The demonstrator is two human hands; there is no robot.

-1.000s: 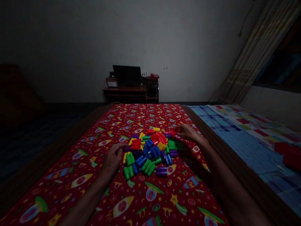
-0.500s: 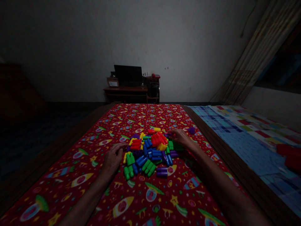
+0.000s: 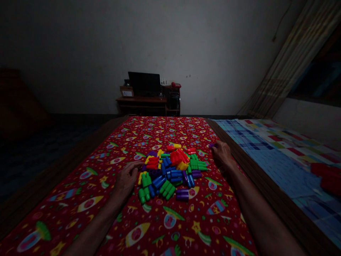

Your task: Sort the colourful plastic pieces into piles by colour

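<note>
Left hand (image 3: 125,179): grip loosely spread, empty, touching edge of toy block pile (image 3: 170,170). Right hand (image 3: 222,155): grip at purple block (image 3: 212,145), closure cannot be told.

Surface: bench (image 3: 266,181), wooden edges visible along both long sides. Top covered by red cloth (image 3: 170,131) printed with rockets, stars and planets. On the cloth, mid-bench: one heap of plastic blocks (image 3: 170,170) in red, yellow, blue, green and purple. Single purple block (image 3: 211,145) lies apart, near the right edge.
</note>
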